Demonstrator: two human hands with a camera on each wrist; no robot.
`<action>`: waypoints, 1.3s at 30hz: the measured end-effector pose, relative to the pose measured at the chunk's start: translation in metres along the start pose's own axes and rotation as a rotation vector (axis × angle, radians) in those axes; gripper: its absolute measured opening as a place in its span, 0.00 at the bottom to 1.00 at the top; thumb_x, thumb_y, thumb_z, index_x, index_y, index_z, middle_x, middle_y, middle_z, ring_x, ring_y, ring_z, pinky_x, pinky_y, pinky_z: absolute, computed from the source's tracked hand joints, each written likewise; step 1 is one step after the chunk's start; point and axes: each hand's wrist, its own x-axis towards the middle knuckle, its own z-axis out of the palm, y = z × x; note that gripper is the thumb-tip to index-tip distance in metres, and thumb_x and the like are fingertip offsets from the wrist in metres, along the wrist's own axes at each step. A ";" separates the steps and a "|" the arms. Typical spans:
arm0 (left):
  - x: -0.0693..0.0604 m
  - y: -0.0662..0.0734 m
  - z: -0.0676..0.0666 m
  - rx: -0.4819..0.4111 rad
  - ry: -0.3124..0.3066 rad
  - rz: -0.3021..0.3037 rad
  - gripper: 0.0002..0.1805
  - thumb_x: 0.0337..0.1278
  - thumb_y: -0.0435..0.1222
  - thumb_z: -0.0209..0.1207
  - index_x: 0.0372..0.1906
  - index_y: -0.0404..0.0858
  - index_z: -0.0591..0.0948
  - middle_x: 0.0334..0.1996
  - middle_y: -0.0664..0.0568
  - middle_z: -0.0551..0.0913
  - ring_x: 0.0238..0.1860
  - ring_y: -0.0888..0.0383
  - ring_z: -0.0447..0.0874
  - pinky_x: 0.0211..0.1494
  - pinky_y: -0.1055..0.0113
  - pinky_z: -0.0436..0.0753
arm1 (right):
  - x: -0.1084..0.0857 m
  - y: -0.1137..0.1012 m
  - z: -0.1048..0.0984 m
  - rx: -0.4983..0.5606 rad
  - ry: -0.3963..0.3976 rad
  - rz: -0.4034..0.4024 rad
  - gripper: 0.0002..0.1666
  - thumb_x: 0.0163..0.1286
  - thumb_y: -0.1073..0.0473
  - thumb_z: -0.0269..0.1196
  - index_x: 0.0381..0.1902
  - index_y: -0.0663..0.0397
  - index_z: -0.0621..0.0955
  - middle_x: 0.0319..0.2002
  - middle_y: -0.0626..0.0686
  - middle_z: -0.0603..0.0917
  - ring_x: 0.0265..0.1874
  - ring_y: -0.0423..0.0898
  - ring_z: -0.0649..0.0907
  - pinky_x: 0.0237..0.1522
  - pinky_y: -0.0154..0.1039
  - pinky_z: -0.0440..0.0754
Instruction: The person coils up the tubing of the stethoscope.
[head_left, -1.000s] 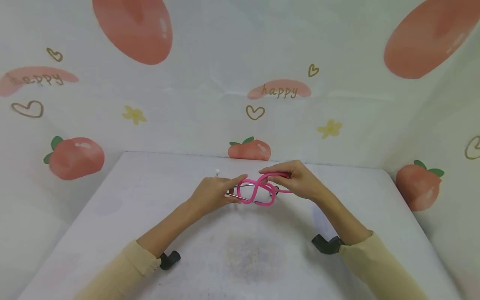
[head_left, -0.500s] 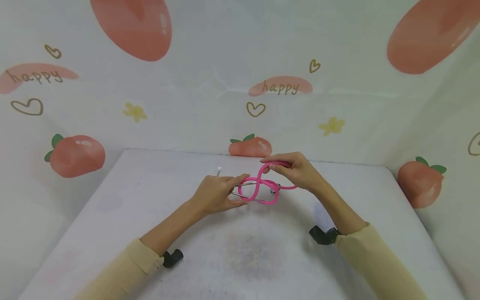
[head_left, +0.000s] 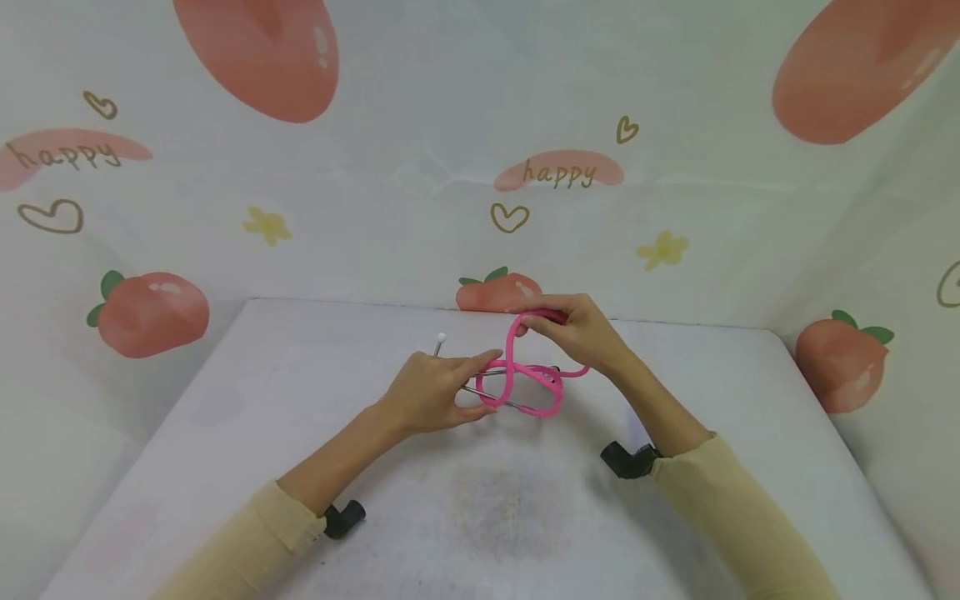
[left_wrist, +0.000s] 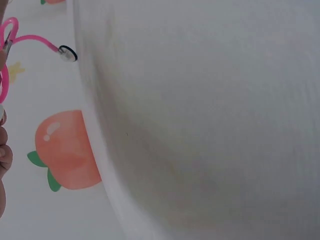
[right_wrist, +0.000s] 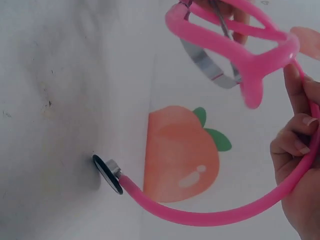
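Note:
A pink stethoscope is held between my two hands above the table, its tubing looped round its metal ear tubes. My left hand grips the ear tubes, thumb and fingers spread along the loop's near end; one white ear tip sticks up behind it. Farther right and higher, my right hand pinches a length of the pink tubing between thumb and fingers. In the right wrist view the black-rimmed chest piece hangs at the tubing's free end, close to the table. The left wrist view catches the same chest piece.
A white-covered table spreads below both hands, with a grey smudge near its middle. Behind it rises a white backdrop printed with peaches, hearts and flowers. Black wrist camera mounts jut inward from the sleeves.
My right hand has risen and shifted slightly left, drawing the pink tubing upward into a taller bend. My left hand has barely moved.

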 end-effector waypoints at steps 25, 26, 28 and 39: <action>-0.005 0.002 -0.003 -0.112 0.078 0.063 0.42 0.49 0.51 0.70 0.70 0.44 0.68 0.39 0.57 0.89 0.29 0.65 0.87 0.21 0.76 0.72 | 0.016 0.026 -0.001 -0.300 0.040 -0.181 0.15 0.58 0.61 0.75 0.44 0.54 0.90 0.33 0.47 0.88 0.23 0.40 0.75 0.26 0.33 0.75; -0.005 0.002 -0.003 -0.116 0.079 0.059 0.42 0.49 0.51 0.70 0.69 0.44 0.69 0.39 0.56 0.89 0.30 0.65 0.88 0.22 0.76 0.74 | 0.015 0.028 -0.002 -0.313 0.036 -0.181 0.15 0.58 0.61 0.74 0.45 0.54 0.89 0.34 0.47 0.88 0.23 0.40 0.75 0.26 0.33 0.76; -0.005 0.001 -0.004 -0.119 0.082 0.050 0.42 0.48 0.51 0.71 0.69 0.43 0.69 0.36 0.57 0.89 0.27 0.65 0.87 0.23 0.76 0.76 | 0.013 0.032 -0.003 -0.337 0.033 -0.171 0.15 0.60 0.62 0.73 0.47 0.53 0.89 0.34 0.46 0.88 0.23 0.39 0.75 0.27 0.33 0.76; -0.007 -0.004 -0.008 -0.136 0.126 0.015 0.42 0.50 0.52 0.70 0.70 0.43 0.70 0.21 0.61 0.76 0.18 0.68 0.70 0.21 0.75 0.70 | -0.009 0.057 -0.008 -0.143 0.051 0.049 0.12 0.67 0.65 0.67 0.48 0.57 0.87 0.34 0.52 0.88 0.23 0.56 0.80 0.25 0.33 0.76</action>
